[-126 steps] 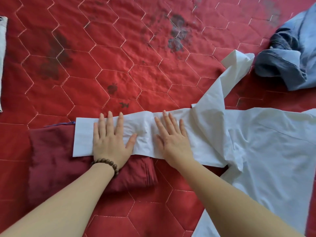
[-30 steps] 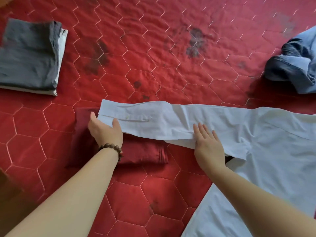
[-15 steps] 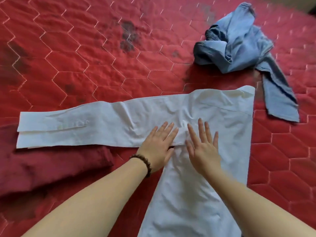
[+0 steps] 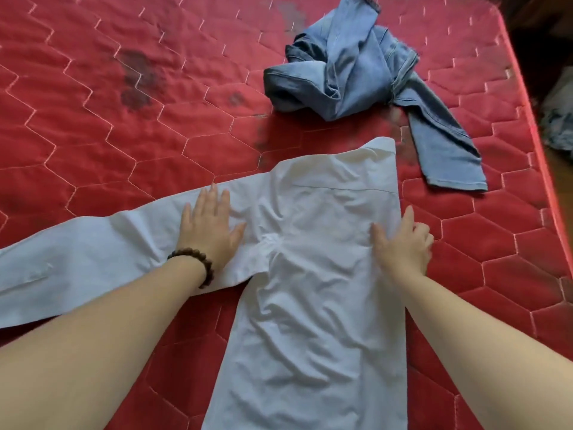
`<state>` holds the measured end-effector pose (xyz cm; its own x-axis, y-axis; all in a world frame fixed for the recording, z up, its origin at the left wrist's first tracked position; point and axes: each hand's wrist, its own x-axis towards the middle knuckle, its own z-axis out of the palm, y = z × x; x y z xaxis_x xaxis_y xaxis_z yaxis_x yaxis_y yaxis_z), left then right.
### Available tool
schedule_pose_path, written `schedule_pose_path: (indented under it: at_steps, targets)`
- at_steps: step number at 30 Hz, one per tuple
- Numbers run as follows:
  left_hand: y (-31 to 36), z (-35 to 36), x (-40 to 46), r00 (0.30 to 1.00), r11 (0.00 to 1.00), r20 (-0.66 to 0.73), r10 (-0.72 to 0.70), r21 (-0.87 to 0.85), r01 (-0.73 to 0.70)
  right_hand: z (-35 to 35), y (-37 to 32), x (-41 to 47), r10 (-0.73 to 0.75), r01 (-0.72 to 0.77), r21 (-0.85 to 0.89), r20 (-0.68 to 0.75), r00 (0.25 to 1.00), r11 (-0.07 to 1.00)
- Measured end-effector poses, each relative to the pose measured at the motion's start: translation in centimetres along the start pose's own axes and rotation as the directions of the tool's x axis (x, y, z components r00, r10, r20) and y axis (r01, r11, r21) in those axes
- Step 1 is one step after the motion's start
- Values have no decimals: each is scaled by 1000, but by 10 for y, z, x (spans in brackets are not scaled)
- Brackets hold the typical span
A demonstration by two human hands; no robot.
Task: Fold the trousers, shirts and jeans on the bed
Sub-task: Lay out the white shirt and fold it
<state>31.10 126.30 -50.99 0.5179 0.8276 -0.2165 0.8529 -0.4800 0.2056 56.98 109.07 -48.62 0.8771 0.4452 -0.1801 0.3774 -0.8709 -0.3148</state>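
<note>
A white shirt point(image 4: 316, 274) lies flat on the red quilted bed point(image 4: 155, 119), its body running toward me and one long sleeve stretched out to the left. My left hand point(image 4: 210, 231), with a bead bracelet on the wrist, presses flat where the sleeve meets the body. At the shirt's right folded edge is my right hand point(image 4: 403, 243), thumb on the cloth and fingers curled over the edge. A crumpled pair of light blue jeans point(image 4: 366, 76) lies beyond the shirt at the upper right, apart from both hands.
The bed's right edge point(image 4: 533, 125) runs down the right side, with dark floor and some greyish cloth point(image 4: 558, 119) beyond it. Dark stains point(image 4: 139, 79) mark the mattress at the upper left.
My hands have spread apart: the left slid left onto the sleeve base, the right slid to the shirt's right edge. The view shifted right, so the folded maroon garment is out of frame.
</note>
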Motion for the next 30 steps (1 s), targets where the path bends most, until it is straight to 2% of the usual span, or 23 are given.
schedule_pose_path:
  at_steps: [2,5,8,10,14,17,19,21,24,26,28,30]
  targets:
    - [1,0,24,999,999,-28,-33,-13,32,0,-10,30,66,-67,98,14,998,993]
    - [5,-4,48,980,999,-198,21,39,-13,1,-19,61,111,-125,205,76,991,971]
    - [10,-9,59,984,992,-167,63,121,-43,5,-14,75,38,-60,279,83,996,958]
    - [11,-11,63,979,991,-177,97,107,-79,3,-6,80,-14,0,279,46,999,960]
    - [34,-13,78,970,989,-206,128,94,-110,-11,16,88,36,-15,190,-111,993,982]
    - [56,-8,87,984,988,-169,59,149,-34,-13,33,97,64,-58,83,-68,996,995]
    - [67,-5,89,974,994,-223,41,109,-16,-16,32,107,107,-94,135,-92,990,986]
    - [78,-4,94,968,994,-228,104,49,-96,-21,25,123,140,-114,231,-103,985,966]
    - [91,-8,112,979,991,-157,133,-4,-135,-23,14,148,114,-121,351,41,993,928]
    - [96,-12,123,970,991,-200,137,24,-135,-27,7,156,59,-98,443,102,993,891]
    - [100,-17,130,948,992,-293,124,52,-114,-33,3,161,17,-29,463,30,999,886]
    - [106,-22,133,940,998,-339,43,53,-26,-35,-3,161,33,-14,389,-43,999,921]
